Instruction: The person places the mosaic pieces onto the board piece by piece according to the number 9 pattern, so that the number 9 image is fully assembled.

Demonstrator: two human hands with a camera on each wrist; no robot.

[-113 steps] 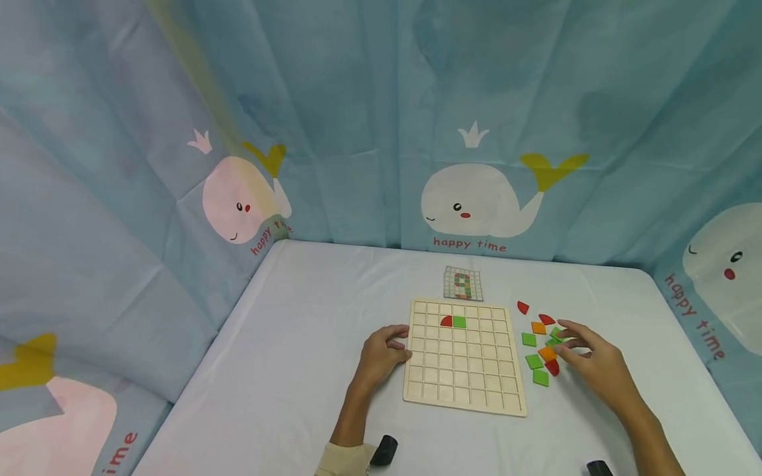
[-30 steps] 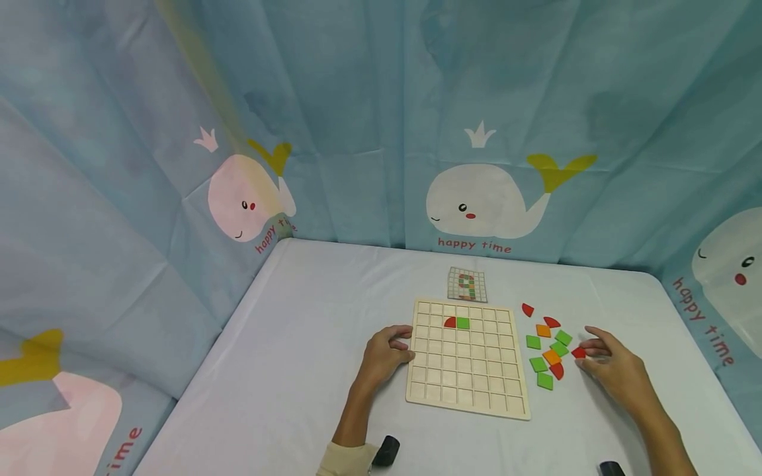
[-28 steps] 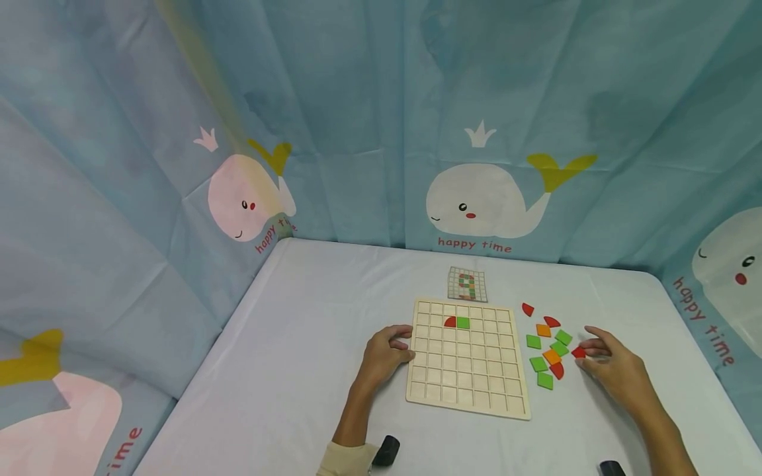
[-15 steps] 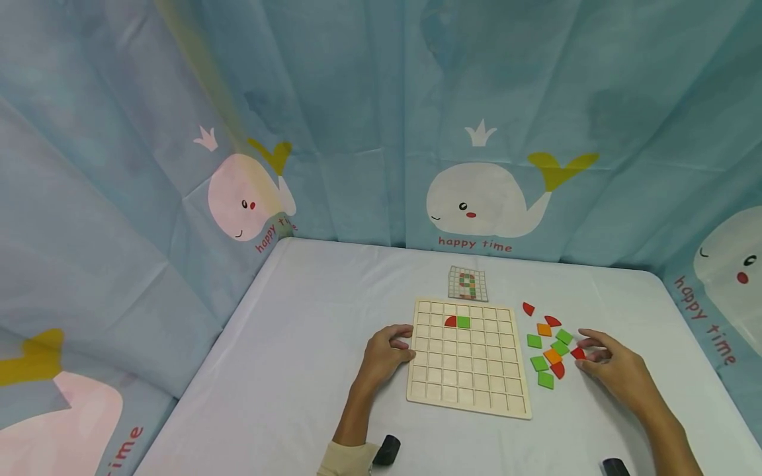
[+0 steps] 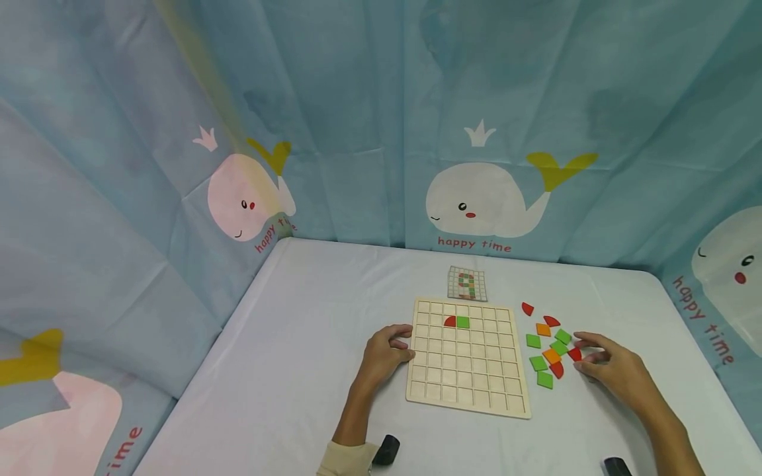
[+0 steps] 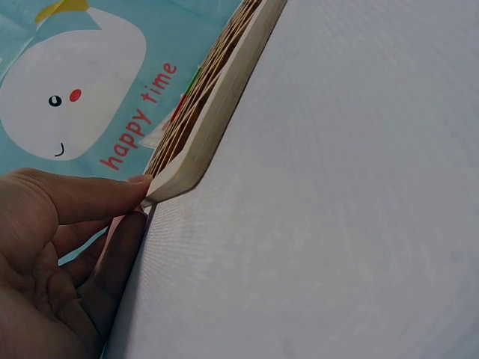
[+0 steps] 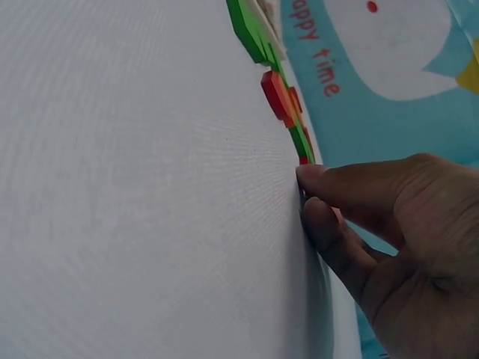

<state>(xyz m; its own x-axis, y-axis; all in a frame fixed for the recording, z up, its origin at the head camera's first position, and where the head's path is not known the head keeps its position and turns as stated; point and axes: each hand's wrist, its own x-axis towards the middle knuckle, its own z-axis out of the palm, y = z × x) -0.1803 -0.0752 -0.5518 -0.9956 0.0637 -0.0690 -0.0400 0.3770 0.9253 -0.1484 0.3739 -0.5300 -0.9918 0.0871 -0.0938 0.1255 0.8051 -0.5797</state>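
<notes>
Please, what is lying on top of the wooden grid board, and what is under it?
On the wooden grid board, a red quarter-round piece and a green square lie side by side, in the second row from the far edge. The board hides whatever is underneath.

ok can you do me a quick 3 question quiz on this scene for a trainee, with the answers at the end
1. Multiple choice: seen in the head view, which edge of the board is the left hand touching?
a) far
b) left
c) right

2. True or false: the patterned card lies on top of the board.

3. Short answer: how many loose orange squares lie to the right of the board?

Key
1: b, left.
2: False; it lies just beyond the board's far edge.
3: Two.
</notes>
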